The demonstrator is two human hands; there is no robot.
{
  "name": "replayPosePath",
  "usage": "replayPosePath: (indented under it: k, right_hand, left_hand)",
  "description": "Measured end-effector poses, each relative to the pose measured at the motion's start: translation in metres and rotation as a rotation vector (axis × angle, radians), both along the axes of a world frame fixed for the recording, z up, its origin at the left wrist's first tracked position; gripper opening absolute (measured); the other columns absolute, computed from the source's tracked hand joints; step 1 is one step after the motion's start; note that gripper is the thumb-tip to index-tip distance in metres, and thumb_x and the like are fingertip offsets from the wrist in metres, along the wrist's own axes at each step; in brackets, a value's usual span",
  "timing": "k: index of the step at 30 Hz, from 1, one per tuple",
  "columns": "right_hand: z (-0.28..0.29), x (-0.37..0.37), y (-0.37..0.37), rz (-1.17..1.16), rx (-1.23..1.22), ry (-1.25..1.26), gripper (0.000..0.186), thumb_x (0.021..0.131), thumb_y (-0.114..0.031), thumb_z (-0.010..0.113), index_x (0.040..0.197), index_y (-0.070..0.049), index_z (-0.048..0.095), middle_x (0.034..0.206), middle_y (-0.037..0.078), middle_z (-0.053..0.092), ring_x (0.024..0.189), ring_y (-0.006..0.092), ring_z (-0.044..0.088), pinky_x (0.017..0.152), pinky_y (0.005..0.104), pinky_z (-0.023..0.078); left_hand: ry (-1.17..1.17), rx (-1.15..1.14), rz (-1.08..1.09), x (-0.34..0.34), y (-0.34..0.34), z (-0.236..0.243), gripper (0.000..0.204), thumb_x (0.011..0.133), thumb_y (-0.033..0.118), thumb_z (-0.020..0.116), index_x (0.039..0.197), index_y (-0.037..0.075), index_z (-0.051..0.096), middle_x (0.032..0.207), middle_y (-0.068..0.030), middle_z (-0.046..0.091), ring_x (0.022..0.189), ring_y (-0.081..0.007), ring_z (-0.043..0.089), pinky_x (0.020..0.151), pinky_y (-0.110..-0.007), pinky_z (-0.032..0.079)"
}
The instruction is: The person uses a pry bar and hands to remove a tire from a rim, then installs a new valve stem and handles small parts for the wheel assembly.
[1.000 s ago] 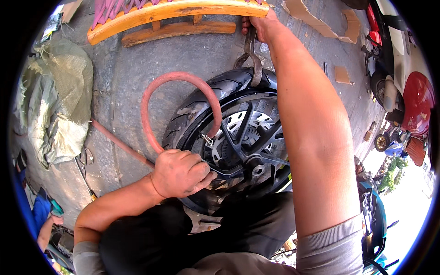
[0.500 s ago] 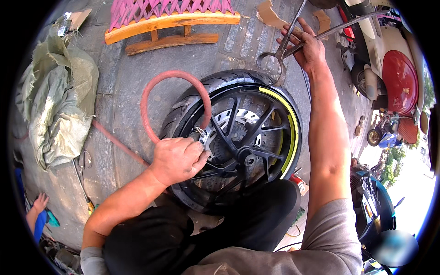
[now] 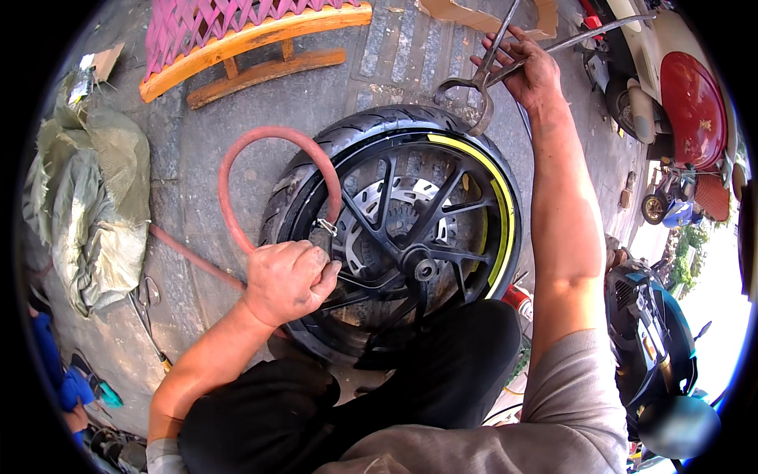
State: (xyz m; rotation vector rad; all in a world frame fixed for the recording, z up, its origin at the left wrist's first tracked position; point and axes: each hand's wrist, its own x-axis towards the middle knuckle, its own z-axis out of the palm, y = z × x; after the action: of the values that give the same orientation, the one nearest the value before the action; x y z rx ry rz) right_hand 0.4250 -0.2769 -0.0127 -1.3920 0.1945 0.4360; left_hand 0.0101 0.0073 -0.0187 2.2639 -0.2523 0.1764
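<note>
A black motorcycle wheel with a tyre (image 3: pixel 355 134) and a yellow rim stripe lies flat before my knees. My left hand (image 3: pixel 288 276) is closed in a fist above the wheel's left side. A red rubber hose (image 3: pixel 225 186) loops up from this fist; the grip itself is hidden. The hose's metal clip end (image 3: pixel 326 227) sits at the inner rim. My right hand (image 3: pixel 533 67), arm stretched forward, has its fingers round long-handled metal tongs (image 3: pixel 479 83) with crossed bars and curved jaws. One jaw comes down at the tyre's far right edge.
A wooden chair with pink webbing (image 3: pixel 260 49) stands far left. Crumpled greenish sacks (image 3: pixel 95 205) lie left, near a screwdriver (image 3: pixel 163 359). Cardboard (image 3: pixel 458 14) lies beyond the tongs. Parked motorbikes, one with a red panel (image 3: pixel 695 110), line the right. A red can (image 3: pixel 517 300) stands by my knee.
The view has turned slightly, so chair, sacks and wheel appear further left. Both hands keep their grips, and the tongs' jaw stays by the tyre edge.
</note>
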Motion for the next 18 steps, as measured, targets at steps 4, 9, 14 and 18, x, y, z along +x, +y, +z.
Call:
replayPosePath:
  k: [4,9,14,18]
  right_hand:
    - [-0.01,-0.014,0.008,-0.007,-0.087,0.001,0.06,0.106,0.005,0.041,0.165,0.001,0.034,0.139,0.027,0.058,0.125,0.0381,0.068,0.104,0.0678,0.062]
    - [-0.015,-0.021,0.007,-0.018,-0.06,-0.062,0.054,0.111,0.0,0.031,0.165,-0.001,0.034,0.14,0.028,0.058,0.126,0.0388,0.067,0.103,0.0671,0.063]
    - [-0.013,-0.003,-0.002,0.024,-0.033,-0.048,0.055,0.111,0.001,0.038,0.166,-0.002,0.035,0.139,0.025,0.058,0.125,0.0368,0.067,0.102,0.0688,0.064]
    - [-0.02,-0.009,0.003,-0.009,-0.076,-0.034,0.06,0.11,0.002,0.043,0.168,-0.002,0.03,0.134,0.024,0.058,0.118,0.0331,0.067,0.097,0.0642,0.067]
  left_hand:
    - [-0.01,-0.003,0.001,0.002,0.001,0.003,0.026,0.075,0.007,0.084,0.081,0.009,0.059,0.064,-0.004,0.053,0.054,-0.0268,0.06,0.05,-0.041,0.046]
    - [0.004,0.005,-0.002,0.003,0.001,0.001,0.026,0.075,0.007,0.084,0.082,0.009,0.059,0.064,-0.0045,0.053,0.053,-0.0272,0.058,0.05,-0.041,0.045]
    - [-0.005,0.007,-0.006,0.006,-0.001,0.001,0.025,0.074,0.007,0.084,0.081,0.008,0.06,0.064,-0.0054,0.053,0.053,-0.0283,0.058,0.05,-0.041,0.045]
    - [0.015,0.053,-0.018,0.005,0.001,0.001,0.028,0.074,0.011,0.087,0.079,0.01,0.059,0.067,-0.0041,0.057,0.056,-0.0256,0.062,0.05,-0.039,0.048]
